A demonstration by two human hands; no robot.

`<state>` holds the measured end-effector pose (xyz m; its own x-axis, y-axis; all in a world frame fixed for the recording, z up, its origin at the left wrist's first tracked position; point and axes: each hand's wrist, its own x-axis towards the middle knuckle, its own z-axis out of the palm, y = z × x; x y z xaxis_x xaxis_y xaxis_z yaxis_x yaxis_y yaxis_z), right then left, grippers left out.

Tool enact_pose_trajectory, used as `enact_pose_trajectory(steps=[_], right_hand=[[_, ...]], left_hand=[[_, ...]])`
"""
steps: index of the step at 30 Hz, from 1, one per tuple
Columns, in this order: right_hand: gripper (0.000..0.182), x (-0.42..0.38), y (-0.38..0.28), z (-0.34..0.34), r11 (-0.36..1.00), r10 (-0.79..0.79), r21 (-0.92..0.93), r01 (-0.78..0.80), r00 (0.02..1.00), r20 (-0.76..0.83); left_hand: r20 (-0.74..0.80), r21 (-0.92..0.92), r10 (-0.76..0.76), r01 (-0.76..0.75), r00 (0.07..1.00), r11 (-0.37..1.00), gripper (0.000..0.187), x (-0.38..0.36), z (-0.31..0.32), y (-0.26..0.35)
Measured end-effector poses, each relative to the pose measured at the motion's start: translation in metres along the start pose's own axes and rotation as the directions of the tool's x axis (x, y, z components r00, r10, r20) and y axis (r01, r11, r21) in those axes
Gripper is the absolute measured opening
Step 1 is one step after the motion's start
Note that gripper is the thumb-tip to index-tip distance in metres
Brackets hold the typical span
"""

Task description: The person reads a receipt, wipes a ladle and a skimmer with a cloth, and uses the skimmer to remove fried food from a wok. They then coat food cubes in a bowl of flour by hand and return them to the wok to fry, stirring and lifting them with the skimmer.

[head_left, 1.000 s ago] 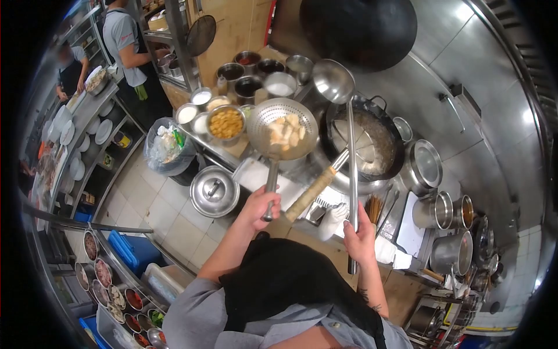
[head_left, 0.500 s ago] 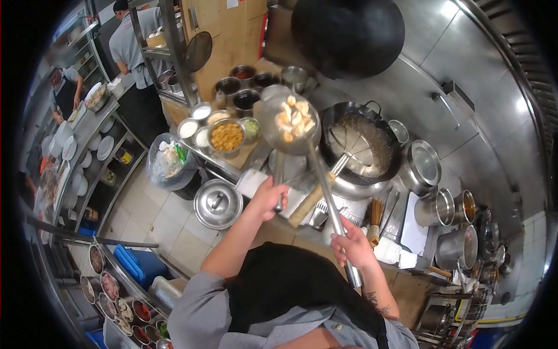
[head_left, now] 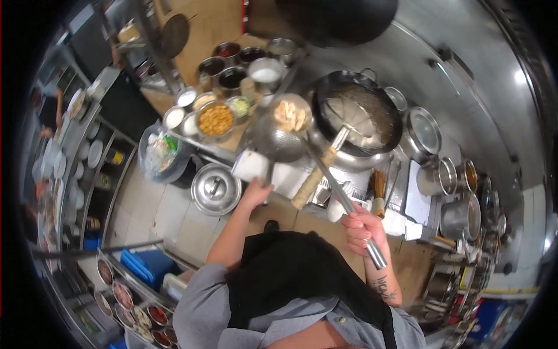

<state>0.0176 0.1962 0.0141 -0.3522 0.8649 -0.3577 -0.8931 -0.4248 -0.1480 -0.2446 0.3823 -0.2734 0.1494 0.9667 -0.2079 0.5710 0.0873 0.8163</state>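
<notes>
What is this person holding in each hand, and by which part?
The right hand grips a metal ladle by its handle, just short of the end. The left hand holds a perforated strainer by its handle; exact finger placement is blurred.

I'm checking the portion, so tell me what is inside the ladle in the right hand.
Pale food pieces lie inside the ladle. They cover much of its bottom, so anything beneath them cannot be seen.
</notes>
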Motion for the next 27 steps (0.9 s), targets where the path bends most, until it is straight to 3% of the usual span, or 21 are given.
enact_pose_trajectory(steps=[2, 3, 5, 7, 8, 11, 15, 17, 21, 24, 26, 27], right_hand=[[0.046, -0.026, -0.005, 0.018, 0.992, -0.122, 0.04, 0.118, 0.989, 0.089], [0.047, -0.041, -0.007, 0.019, 0.983, -0.178, 0.073, 0.17, 0.975, 0.132], [0.044, -0.076, -0.005, 0.024, 0.954, -0.299, 0.036, 0.297, 0.945, 0.13], [0.042, -0.115, 0.008, 0.026, 0.899, -0.437, 0.022, 0.437, 0.894, 0.097], [0.04, -0.131, 0.017, 0.022, 0.856, -0.515, 0.0, 0.516, 0.854, 0.07], [0.037, -0.175, 0.061, 0.003, 0.682, -0.731, 0.032, 0.731, 0.682, 0.005], [0.029, -0.217, 0.133, -0.013, 0.361, -0.897, -0.062, 0.93, 0.329, -0.294], [0.023, -0.234, 0.174, -0.017, 0.186, -0.9, -0.1, 0.978, 0.129, -0.417], [0.016, -0.263, 0.249, -0.034, -0.14, -0.824, -0.115, 0.983, -0.18, -0.538], [0.013, -0.29, 0.294, -0.042, -0.331, -0.683, -0.189, 0.925, -0.373, -0.629], [0.012, -0.302, 0.32, -0.051, -0.35, -0.526, -0.35, 0.869, -0.491, -0.694], [0.012, -0.303, 0.328, -0.05, -0.281, -0.367, -0.51, 0.813, -0.582, -0.725]], left_hand=[[-0.151, 0.284, 0.301, -0.251, 0.942, 0.925, 0.051, 0.006, -0.005, 0.008], [-0.125, 0.108, 0.278, -0.266, 0.952, 0.958, 0.056, -0.001, -0.026, 0.044], [-0.09, -0.162, 0.309, -0.32, 0.947, 0.933, 0.047, -0.018, -0.041, 0.105], [0.046, -0.372, 0.346, -0.305, 0.937, 0.877, 0.041, -0.03, -0.036, 0.16], [0.108, -0.411, 0.436, -0.359, 0.894, 0.838, 0.038, -0.033, -0.021, 0.174], [0.424, -0.483, 0.586, -0.374, 0.691, 0.791, 0.03, -0.06, 0.015, 0.219], [0.724, -0.588, 0.628, -0.22, 0.285, 0.778, 0.025, -0.1, 0.066, 0.245], [0.781, -0.583, 0.614, -0.22, 0.113, 0.782, 0.025, -0.111, 0.089, 0.25], [0.809, -0.581, 0.583, -0.249, -0.075, 0.775, 0.023, -0.134, 0.114, 0.259], [0.819, -0.572, 0.562, -0.234, -0.116, 0.786, 0.023, -0.151, 0.119, 0.277], [0.829, -0.559, 0.545, -0.223, -0.125, 0.799, 0.022, -0.157, 0.124, 0.281], [0.839, -0.544, 0.53, -0.215, -0.126, 0.811, 0.022, -0.159, 0.126, 0.283]])
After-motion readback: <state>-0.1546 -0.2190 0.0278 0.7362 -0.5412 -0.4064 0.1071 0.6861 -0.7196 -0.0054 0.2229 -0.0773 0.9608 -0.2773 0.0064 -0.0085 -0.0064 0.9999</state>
